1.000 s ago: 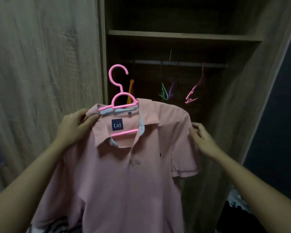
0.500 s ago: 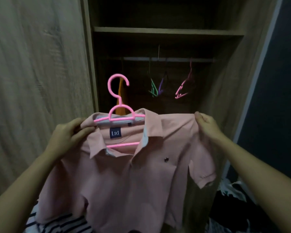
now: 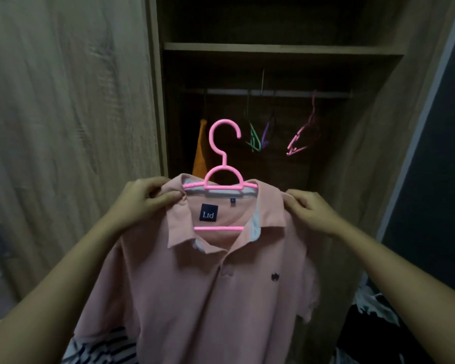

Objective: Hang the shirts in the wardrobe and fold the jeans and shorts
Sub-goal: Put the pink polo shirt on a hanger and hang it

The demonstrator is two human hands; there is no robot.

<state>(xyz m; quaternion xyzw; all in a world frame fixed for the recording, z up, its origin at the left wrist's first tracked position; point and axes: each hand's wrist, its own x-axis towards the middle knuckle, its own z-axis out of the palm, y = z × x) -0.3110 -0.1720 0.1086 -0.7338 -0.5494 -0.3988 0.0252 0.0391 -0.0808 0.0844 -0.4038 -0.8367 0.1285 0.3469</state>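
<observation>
A pink polo shirt (image 3: 200, 290) sits on a pink plastic hanger (image 3: 222, 164), held up in front of the open wardrobe (image 3: 281, 47). My left hand (image 3: 145, 199) pinches the shirt's left shoulder by the collar. My right hand (image 3: 309, 210) grips the right shoulder just beside the collar. The hanger's hook stands upright, below the level of the wardrobe rail (image 3: 276, 92). On that rail hang an orange garment (image 3: 200, 149) at the left, green and purple hangers (image 3: 259, 137) in the middle, and a pink hanger (image 3: 302, 139) at the right.
The wardrobe's wooden door (image 3: 69, 127) stands open at the left. A shelf (image 3: 281, 47) runs above the rail. A striped garment (image 3: 103, 348) lies low at the left, and dark and white clothes (image 3: 373, 311) at the lower right.
My right hand slid in along the shoulder to the collar. The shirt now sits squarer on the hanger, and the hanger stands upright and centred before the wardrobe.
</observation>
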